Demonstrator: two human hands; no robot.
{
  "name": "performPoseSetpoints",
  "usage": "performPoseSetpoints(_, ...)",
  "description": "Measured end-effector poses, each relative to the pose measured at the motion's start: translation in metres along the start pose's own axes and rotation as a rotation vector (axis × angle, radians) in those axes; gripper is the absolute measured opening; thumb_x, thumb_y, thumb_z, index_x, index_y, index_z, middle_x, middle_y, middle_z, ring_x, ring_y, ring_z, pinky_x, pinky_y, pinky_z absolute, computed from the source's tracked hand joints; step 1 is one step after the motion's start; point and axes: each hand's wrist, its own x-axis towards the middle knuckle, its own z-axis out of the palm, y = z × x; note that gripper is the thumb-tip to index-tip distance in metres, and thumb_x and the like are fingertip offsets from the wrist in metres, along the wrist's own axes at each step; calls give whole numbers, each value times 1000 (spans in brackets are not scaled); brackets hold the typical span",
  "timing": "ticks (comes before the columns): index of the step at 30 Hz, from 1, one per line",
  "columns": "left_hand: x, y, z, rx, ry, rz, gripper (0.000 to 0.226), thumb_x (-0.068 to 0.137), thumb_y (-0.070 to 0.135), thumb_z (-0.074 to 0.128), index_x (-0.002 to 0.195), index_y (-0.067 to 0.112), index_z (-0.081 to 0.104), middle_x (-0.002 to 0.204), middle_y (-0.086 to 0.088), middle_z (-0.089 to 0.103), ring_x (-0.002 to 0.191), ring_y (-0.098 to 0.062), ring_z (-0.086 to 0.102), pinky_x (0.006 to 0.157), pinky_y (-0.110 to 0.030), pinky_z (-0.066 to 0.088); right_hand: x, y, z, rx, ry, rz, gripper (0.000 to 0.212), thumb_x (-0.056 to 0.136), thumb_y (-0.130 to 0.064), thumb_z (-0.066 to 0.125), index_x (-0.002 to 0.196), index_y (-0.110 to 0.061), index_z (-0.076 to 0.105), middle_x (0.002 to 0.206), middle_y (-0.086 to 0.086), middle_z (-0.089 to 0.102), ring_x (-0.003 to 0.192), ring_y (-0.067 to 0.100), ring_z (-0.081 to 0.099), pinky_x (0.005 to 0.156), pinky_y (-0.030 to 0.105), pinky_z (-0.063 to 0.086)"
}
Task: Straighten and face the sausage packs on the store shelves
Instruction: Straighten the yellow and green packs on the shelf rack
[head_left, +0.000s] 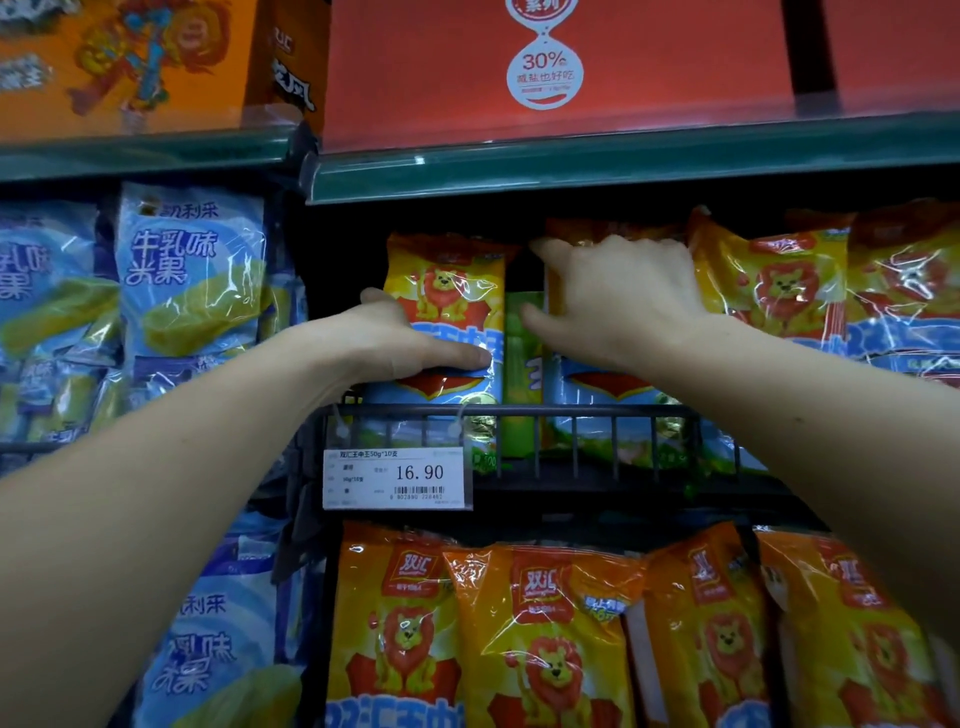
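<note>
On middle wire-fronted shelf (571, 410), lion-print sausage packs (774, 280) stand upright, long axes vertical, fronts facing aisle. Left hand (410, 338) grips leftmost pack (447, 280), thumb across front. Right hand (618, 296) grasps neighbouring pack (608, 384) at upper left edge. Green pack (522, 358) between.

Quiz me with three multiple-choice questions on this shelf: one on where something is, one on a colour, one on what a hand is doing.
1. Where does the price tag hang?
A. On the top shelf
B. On the wire rail
C. On a blue pack

2. What colour is the narrow pack between the left hand and right hand?
A. Purple
B. Black
C. Green

3. What is the left hand doing?
A. Gripping a lion pack
B. Hanging idle
C. Holding the price tag

Answers: 1 B, the tag hangs from the rail; 2 C, its green front shows in the gap; 3 A, the thumb lies across the pack's front.
</note>
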Motion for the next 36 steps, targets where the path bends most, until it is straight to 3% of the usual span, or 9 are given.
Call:
performPoseSetpoints(4,7,-7,-2,15,32,-9,120,58,54,86,147,9,19,139,-14,46,121,-32,51,97,-43,47,-20,14,2,110,-42,-42,63,90,-57,48,147,-36,33,112,4,66,118,31,53,96,47,37)
performPoseSetpoints(7,6,-5,1,149,126,72,126,61,56,85,152,14,9,147,-13,29,128,-32,43,91,-36,44,-34,19,4,77,-46,-8,65,88,-66,46,147,-43,31,133,6,46,126,30,38,94,49,38)
performPoseSetpoints(10,2,0,9,299,215,190,121,68,63,77,154,18,4,152,-11,13,139,-35,27,104,-42,37,-38,17,1,33,-67,70,74,85,-72,47,148,-42,24,143,11,25,132,34,26,91,51,40)
performPoseSetpoints(17,5,7,27,453,157,126,136,57,74,77,156,24,-2,158,-10,-7,140,-43,21,105,-48,38,-28,-4,1,8,-170,150,99,75,-82,51,151,-32,13,158,9,7,143,38,10,90,52,46)
performPoseSetpoints(24,13,3,29,416,200,175,122,65,60,79,155,19,8,155,-11,0,137,-38,22,105,-46,40,-21,-6,7,33,-129,160,84,78,-69,58,146,-29,28,148,9,25,137,36,19,80,49,45)
performPoseSetpoints(30,21,0,26,415,188,177,119,64,62,78,154,19,13,154,-8,-2,137,-37,20,106,-48,39,-6,-8,2,126,-104,229,72,82,-68,48,140,-28,40,142,8,35,135,36,22,86,50,48)
performPoseSetpoints(36,22,-5,22,390,190,200,115,66,62,76,153,20,14,153,-8,-2,136,-35,21,106,-47,38,-12,-20,6,92,-108,213,72,84,-69,45,143,-28,36,141,8,33,135,36,21,80,47,45)
